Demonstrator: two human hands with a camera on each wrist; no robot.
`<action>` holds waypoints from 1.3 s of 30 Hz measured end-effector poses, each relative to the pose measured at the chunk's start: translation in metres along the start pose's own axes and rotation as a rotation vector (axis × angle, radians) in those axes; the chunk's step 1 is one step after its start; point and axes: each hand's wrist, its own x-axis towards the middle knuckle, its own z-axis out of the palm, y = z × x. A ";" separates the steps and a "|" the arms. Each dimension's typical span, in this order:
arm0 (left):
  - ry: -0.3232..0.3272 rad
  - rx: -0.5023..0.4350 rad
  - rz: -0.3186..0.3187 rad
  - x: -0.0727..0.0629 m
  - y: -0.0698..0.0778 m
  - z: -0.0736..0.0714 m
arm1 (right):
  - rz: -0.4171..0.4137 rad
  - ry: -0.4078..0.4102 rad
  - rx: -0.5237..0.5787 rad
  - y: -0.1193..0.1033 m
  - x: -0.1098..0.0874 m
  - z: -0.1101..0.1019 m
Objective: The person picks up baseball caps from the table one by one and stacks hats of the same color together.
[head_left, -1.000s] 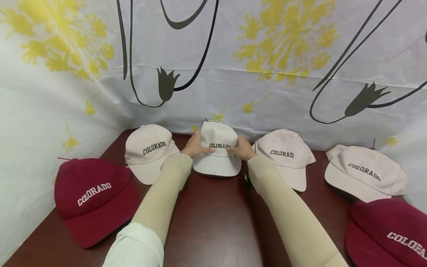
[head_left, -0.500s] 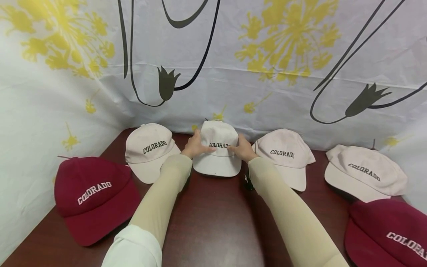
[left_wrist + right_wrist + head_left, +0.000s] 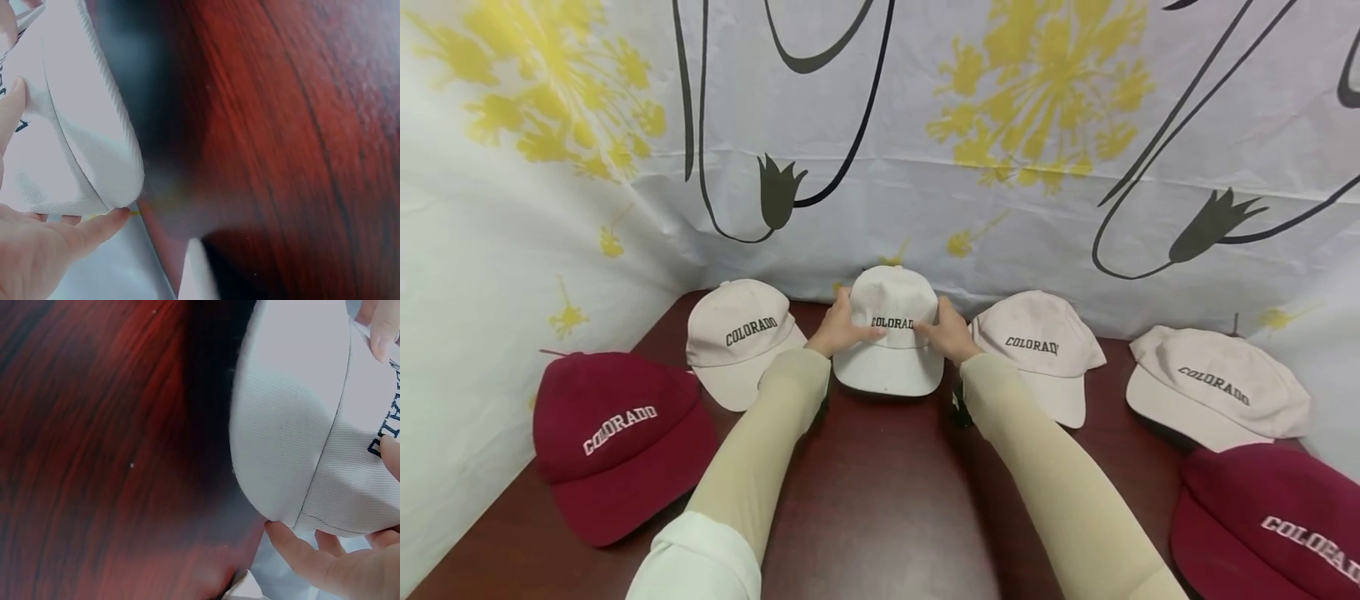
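Crown slightly raised since earlier, the rounded white cloth cap is far back at the dark-red wooden table, my left hand and right hand pinching its sides. Probably light, soft-crowned; best held beside the brim.

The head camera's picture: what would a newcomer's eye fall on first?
Probably the white cap at the middle, held between the left hand and the right hand. Next, the left red cap and the right red cap, bold at opposite sides. Behind, big yellow blossoms stand out on the pale backdrop.
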 end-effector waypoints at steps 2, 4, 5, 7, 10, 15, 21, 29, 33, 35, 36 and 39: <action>0.008 -0.006 0.012 -0.002 0.003 0.000 | -0.001 0.005 0.009 -0.003 -0.003 -0.003; 0.015 -0.008 0.018 -0.004 0.006 0.000 | -0.002 0.009 0.017 -0.005 -0.007 -0.006; 0.020 -0.007 0.020 -0.005 0.007 0.001 | -0.004 0.010 0.022 -0.005 -0.008 -0.008; 0.031 -0.004 0.025 -0.007 0.010 0.001 | -0.013 0.014 0.023 -0.007 -0.010 -0.010; 0.046 -0.005 0.032 -0.011 0.014 0.001 | -0.023 0.020 0.017 -0.008 -0.014 -0.014; 0.059 -0.021 0.035 -0.019 0.022 -0.001 | -0.051 0.042 0.015 -0.012 -0.022 -0.020; 0.059 -0.028 0.036 -0.027 0.029 -0.002 | -0.061 0.049 0.048 -0.020 -0.032 -0.025; 0.074 -0.032 0.071 -0.040 0.038 -0.004 | -0.076 0.054 0.055 -0.025 -0.045 -0.031; 0.074 -0.037 0.080 -0.048 0.044 -0.004 | -0.082 0.042 0.054 -0.025 -0.052 -0.034; 0.068 -0.036 0.082 -0.052 0.047 -0.005 | -0.085 0.036 0.060 -0.025 -0.056 -0.036; 0.065 -0.031 0.082 -0.054 0.049 -0.005 | -0.087 0.033 0.063 -0.025 -0.058 -0.036; 0.058 -0.012 0.070 -0.059 0.052 -0.006 | -0.085 0.027 0.080 -0.027 -0.066 -0.038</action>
